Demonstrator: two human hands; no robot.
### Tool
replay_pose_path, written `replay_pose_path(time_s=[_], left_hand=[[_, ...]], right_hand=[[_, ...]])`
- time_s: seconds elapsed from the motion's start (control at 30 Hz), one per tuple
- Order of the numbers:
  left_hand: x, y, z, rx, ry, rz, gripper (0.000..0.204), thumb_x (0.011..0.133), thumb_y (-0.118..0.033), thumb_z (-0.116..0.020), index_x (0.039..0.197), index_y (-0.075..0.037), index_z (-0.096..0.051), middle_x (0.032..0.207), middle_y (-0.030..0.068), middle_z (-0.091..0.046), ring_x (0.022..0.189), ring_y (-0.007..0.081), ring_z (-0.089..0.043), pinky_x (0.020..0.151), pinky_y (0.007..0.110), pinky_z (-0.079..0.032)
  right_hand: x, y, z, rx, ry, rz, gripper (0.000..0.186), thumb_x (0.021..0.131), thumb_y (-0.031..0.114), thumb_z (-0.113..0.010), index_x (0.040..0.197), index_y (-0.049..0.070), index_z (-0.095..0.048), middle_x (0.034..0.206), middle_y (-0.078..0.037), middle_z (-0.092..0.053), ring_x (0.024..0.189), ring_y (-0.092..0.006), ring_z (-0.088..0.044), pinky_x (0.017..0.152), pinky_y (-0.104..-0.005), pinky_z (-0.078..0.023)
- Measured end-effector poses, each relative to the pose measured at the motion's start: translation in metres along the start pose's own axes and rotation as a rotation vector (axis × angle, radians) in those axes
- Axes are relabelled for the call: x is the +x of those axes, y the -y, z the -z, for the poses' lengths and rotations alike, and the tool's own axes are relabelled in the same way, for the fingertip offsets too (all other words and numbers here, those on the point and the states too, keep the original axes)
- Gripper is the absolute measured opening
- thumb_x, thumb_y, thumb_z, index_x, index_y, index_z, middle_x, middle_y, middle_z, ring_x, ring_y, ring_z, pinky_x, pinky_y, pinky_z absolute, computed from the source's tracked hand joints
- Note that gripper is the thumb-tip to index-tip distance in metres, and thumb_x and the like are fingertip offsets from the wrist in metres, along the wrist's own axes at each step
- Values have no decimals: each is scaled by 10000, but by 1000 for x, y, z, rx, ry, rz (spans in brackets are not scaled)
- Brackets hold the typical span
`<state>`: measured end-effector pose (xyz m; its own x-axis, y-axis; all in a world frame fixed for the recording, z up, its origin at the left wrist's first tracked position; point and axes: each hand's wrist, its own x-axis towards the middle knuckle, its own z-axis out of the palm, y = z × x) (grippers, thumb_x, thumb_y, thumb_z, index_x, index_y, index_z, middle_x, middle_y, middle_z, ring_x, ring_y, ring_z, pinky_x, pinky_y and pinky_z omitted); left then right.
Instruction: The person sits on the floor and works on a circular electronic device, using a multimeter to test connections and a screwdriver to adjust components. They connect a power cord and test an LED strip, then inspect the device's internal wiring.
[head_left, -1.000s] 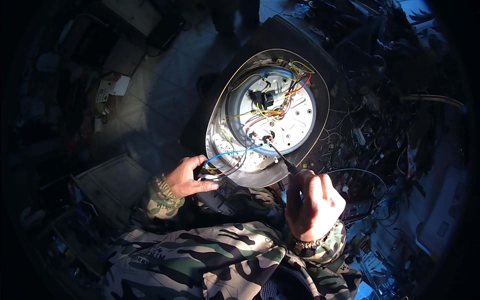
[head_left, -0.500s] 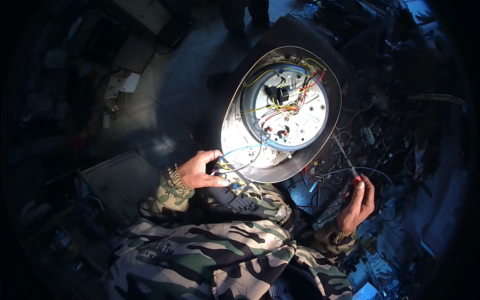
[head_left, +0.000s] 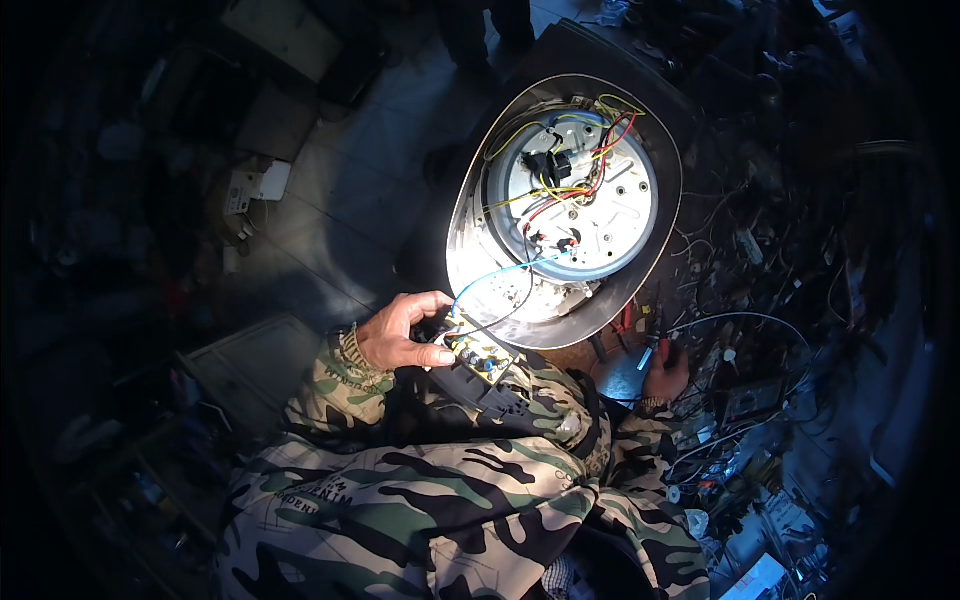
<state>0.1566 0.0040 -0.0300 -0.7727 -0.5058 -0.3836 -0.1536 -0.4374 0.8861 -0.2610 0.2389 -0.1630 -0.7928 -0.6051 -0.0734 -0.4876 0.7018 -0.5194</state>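
Note:
A round steel appliance body (head_left: 470,235) lies with its open underside up, showing a pale round base plate (head_left: 622,215) with red, yellow and blue wires. My left hand (head_left: 405,335) grips a small circuit board (head_left: 487,362) set in a black plastic panel (head_left: 480,393), over my camouflage-clad leg. A blue wire (head_left: 490,284) and a dark one run from the board into the appliance. Low in shadow to the right of the body, my right hand (head_left: 668,378) is closed around the red handle of a screwdriver (head_left: 667,350); its fingers are partly dark.
Loose wires, small parts and scraps (head_left: 745,250) crowd the area at right. Beside my right hand are a red-handled tool (head_left: 622,320) and a shiny bluish surface (head_left: 622,380). A white box (head_left: 240,190) is on the tiled floor (head_left: 350,160) at left. Another person's legs (head_left: 485,30) stand at the top.
My right hand has moved left and closer to the appliance's lower edge, into shadow, with the screwdriver. My left hand keeps hold of the circuit board. The view has shifted slightly.

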Motion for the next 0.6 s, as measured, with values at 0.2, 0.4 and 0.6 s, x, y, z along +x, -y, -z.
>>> replay_pose_path(time_s=[0.2, 0.4, 0.6], left_hand=[[2, -25, -21, -90, -133, 25, 573, 822, -224, -821, 1252, 42, -552, 1078, 59, -655, 988, 102, -585, 868, 266, -480], [6, -9, -48, -178, -80, 96, 607, 871, -258, -793, 1308, 64, -521, 1099, 65, -657, 944, 88, -602, 801, 243, -499], [1, -6, -71, -193, -71, 232, 501, 959, -240, -693, 1301, 77, -511, 1179, 101, -634, 1035, 109, -582, 872, 255, -470]], right_hand=[[-12, 35, -4, -161, -28, 56, 377, 871, 202, -718, 1188, 9, -656, 1021, -241, -711, 978, -396, -697, 827, -450, -545], [-46, 112, 43, 447, 448, 36, 283, 987, 162, -618, 1160, -61, -641, 988, -160, -718, 943, -217, -675, 846, -343, -521], [-98, 169, 81, 904, 819, -2, 436, 1044, 293, -515, 1196, -105, -605, 999, -132, -680, 937, -168, -655, 855, -293, -518]])
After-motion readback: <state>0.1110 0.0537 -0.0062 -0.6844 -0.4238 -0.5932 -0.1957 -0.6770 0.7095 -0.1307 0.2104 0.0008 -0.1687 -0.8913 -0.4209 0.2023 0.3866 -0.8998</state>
